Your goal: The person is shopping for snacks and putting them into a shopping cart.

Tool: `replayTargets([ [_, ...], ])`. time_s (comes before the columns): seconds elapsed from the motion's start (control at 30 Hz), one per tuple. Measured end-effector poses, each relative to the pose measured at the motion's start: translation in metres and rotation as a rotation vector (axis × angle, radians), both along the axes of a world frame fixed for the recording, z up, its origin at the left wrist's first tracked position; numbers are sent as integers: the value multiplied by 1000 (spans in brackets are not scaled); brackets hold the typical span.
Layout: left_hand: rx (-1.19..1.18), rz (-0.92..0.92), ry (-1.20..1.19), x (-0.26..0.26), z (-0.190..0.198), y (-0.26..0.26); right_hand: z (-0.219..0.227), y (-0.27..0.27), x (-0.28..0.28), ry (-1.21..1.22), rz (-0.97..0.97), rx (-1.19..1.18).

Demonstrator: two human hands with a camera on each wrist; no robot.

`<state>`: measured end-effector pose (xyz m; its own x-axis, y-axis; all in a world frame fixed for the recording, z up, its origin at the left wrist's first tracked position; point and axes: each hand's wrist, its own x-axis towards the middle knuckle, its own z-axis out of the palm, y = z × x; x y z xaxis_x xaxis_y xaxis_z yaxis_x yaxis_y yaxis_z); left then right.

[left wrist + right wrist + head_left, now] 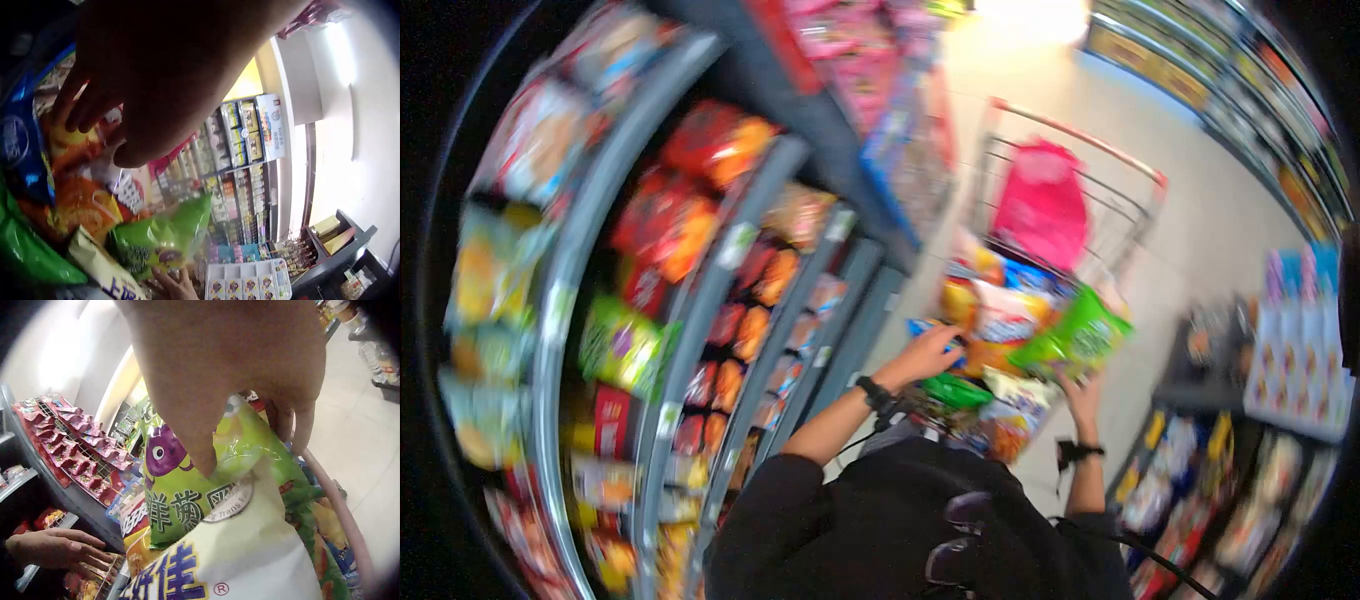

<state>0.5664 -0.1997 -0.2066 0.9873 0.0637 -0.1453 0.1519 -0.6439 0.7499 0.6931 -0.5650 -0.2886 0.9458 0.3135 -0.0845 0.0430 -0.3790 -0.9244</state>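
My right hand (1083,393) grips a bright green snack bag (1080,335) at its edge, over the right side of a shopping cart (1135,162). The right wrist view shows its thumb across the front of the bag, which carries a purple cartoon figure. My left hand (928,355) hovers over the cart's left side, near a blue snack bag (24,144), fingers extended and holding nothing. Between the hands lie a cream-coloured bag (250,550), a darker green bag (955,391) and several orange and white packets (1005,315).
A pink bag (1043,205) sits at the far end of the cart. Shelves of packaged food (735,240) rise close on the left. On the right stand a low shelf (1180,470) and a white display box (1300,370). Tiled floor (1190,225) lies beyond the cart.
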Motion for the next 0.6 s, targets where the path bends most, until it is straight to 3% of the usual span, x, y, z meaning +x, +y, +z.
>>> replayTargets([
  [0.03,30,95,-36,-3,26,18,20,6,0,64,-52,26],
  [0.07,73,201,-93,-5,42,39,15,2,8,-30,-19,-79],
  [0.1,111,291,-153,-10,57,64,27,6,9,33,-14,-1],
  [0.17,220,498,-305,-24,124,107,26,5,11,45,-62,99],
  [0.3,604,1027,-667,-70,214,181,22,-4,16,39,-53,124],
  [0.33,828,1060,-758,-85,221,202,26,-7,13,27,-57,140],
  [0.43,990,1326,-776,-119,244,246,31,-13,11,33,-95,77],
  [0.53,768,1559,-546,-138,242,283,37,-16,10,28,-144,-17],
  [0.6,368,1541,-362,-153,240,321,46,-14,11,16,-148,-48],
])
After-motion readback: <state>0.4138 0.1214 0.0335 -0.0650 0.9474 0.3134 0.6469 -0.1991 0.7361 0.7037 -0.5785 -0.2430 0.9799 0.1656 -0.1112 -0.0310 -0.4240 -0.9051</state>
